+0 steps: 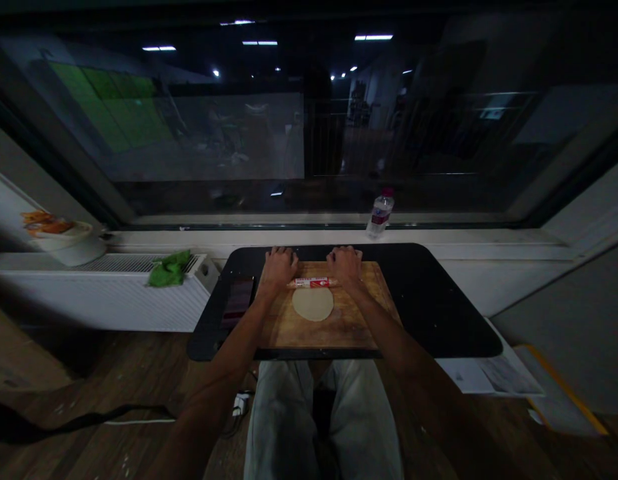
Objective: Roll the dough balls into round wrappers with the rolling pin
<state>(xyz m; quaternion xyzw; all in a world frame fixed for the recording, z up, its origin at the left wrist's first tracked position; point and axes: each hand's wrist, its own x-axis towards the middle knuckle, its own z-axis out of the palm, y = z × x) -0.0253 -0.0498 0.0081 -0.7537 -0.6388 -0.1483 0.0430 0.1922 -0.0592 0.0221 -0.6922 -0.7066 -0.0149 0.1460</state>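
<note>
A flat round of pale dough (pixel 313 304) lies on a wooden board (pixel 293 330). Just beyond the dough lies a rolling pin (pixel 312 283) wrapped in a red and white label, crosswise on the board. My left hand (pixel 279 264) rests palm down at the pin's left end, fingers stretched forward. My right hand (pixel 345 262) lies the same way at the pin's right end. Both hands press on the pin near the board's far edge.
The board sits on a black tabletop (pixel 429 300), with a dark phone (pixel 238 300) to its left. A water bottle (pixel 379 213) stands on the window sill. A green cloth (pixel 169 268) lies on the white radiator, a bowl (pixel 63 240) further left. Papers lie on the floor at right.
</note>
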